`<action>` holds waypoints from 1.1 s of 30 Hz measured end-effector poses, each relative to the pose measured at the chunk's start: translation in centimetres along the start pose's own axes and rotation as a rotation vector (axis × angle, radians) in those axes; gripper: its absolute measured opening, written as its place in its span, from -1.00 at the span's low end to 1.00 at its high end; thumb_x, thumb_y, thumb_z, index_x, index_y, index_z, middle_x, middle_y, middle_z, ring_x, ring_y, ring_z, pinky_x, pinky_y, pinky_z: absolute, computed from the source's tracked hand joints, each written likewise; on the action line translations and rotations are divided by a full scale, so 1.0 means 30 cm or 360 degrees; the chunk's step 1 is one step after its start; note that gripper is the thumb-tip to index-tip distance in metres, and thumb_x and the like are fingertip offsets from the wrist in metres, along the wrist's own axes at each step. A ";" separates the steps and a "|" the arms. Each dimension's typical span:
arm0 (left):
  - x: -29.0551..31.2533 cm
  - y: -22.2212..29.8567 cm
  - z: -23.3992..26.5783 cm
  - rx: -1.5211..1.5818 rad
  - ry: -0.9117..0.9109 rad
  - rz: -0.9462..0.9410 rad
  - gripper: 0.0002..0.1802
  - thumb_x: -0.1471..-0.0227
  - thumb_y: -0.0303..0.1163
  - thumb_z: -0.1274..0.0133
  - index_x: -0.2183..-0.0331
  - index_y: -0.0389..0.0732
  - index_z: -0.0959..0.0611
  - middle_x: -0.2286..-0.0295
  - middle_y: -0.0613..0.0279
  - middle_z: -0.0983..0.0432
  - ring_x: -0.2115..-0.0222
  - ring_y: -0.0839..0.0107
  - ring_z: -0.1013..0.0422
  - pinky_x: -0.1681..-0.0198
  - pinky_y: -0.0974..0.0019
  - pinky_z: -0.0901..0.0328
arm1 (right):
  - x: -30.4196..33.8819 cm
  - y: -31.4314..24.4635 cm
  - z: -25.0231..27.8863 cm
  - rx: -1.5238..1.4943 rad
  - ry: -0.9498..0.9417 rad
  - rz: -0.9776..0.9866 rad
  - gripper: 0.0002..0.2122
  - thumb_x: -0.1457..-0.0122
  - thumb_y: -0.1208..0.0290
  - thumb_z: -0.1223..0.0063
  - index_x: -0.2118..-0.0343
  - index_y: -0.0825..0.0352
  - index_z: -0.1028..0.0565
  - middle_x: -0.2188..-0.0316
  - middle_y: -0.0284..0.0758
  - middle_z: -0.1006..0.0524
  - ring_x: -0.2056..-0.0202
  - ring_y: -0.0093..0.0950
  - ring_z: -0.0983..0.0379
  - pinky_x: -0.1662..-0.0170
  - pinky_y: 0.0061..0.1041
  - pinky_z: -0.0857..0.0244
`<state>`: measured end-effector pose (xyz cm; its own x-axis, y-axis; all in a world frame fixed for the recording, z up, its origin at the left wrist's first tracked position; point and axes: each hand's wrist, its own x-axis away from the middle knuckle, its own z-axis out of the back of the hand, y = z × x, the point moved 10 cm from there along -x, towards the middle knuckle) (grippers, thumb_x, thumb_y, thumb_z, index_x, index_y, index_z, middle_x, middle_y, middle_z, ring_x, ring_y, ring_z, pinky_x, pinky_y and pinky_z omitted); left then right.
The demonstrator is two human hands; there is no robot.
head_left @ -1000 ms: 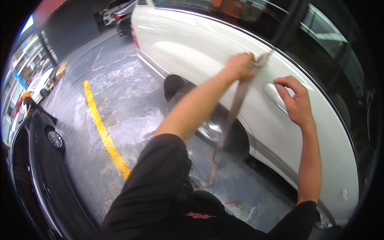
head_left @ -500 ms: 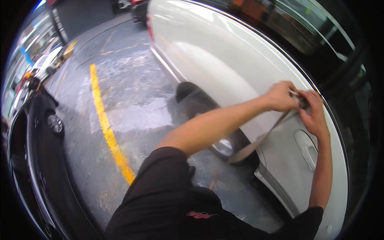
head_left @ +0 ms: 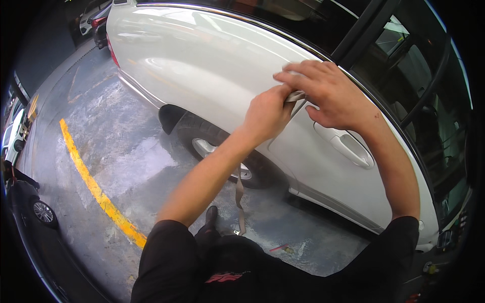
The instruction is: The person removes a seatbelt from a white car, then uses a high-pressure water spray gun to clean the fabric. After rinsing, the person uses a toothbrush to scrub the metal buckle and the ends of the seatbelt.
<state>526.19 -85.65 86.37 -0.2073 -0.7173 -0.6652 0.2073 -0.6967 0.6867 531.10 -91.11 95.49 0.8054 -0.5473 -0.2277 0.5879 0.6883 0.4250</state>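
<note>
A flat beige webbing strap [head_left: 240,196] hangs down in front of a white car and reaches the floor by my shoe, with a small metal fitting at its lower end. Its upper part is bunched in my left hand [head_left: 268,112], whose fingers are closed round it. Over that bunch arches my right hand [head_left: 331,96], fingers stretched out and thumb apart, close against the strap. The palm side of my right hand is hidden. Both hands are raised beside the car's white body panel [head_left: 222,65], just above a door handle [head_left: 351,149].
The car's rear wheel [head_left: 247,170] is below my forearms. A yellow line [head_left: 98,189] crosses the grey floor at left, with a dark car [head_left: 30,222] beyond it. A thin red object [head_left: 278,248] lies on the floor near my feet.
My view has swung right. Both hands pinched together at the strap before; now the right hand's fingers have spread over it. The strap's free end, swinging earlier, now hangs down.
</note>
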 end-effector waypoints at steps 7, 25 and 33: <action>-0.087 0.052 0.014 -0.0347 -0.0343 -0.0341 -0.81 -0.15 -0.30 0.01 0.30 -0.24 -0.52 0.45 -0.08 -0.54 0.38 -0.13 -0.46 0.30 -0.05 -0.34 | 0.022 0.053 0.008 0.0146 -0.0201 -0.0251 -0.86 -0.09 0.42 -0.18 0.30 0.33 -0.54 0.23 -0.25 -0.59 0.13 -0.28 -0.53 0.08 -0.28 -0.36; 0.279 -0.337 0.170 0.1065 -0.1232 0.0977 -0.58 -0.31 -0.14 0.11 0.28 -0.33 -0.61 0.57 0.19 -0.49 0.49 0.52 -0.43 0.41 0.35 -0.33 | 0.033 0.212 0.075 0.0083 0.0393 -0.0435 -0.65 0.10 0.82 -0.05 0.20 0.39 -0.50 0.23 -0.15 -0.53 0.29 -0.26 -0.51 0.22 -0.40 -0.41; 0.572 -0.290 0.239 0.0904 -0.1051 0.0971 -0.61 -0.27 -0.41 0.15 -0.08 -0.29 -0.51 0.40 0.08 -0.61 0.44 0.35 -0.53 0.25 0.31 -0.41 | 0.389 0.034 -0.149 -0.1092 0.0500 -0.1495 -0.86 -0.19 0.54 -0.06 0.21 0.43 -0.54 0.28 -0.21 -0.56 0.30 -0.40 -0.51 0.15 -0.46 -0.36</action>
<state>513.97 -91.87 71.08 -0.7320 -0.6812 0.0118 0.0100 0.0066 0.9999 541.42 -94.67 89.36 -0.0314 -0.8962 -0.4425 0.7957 0.2456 -0.5537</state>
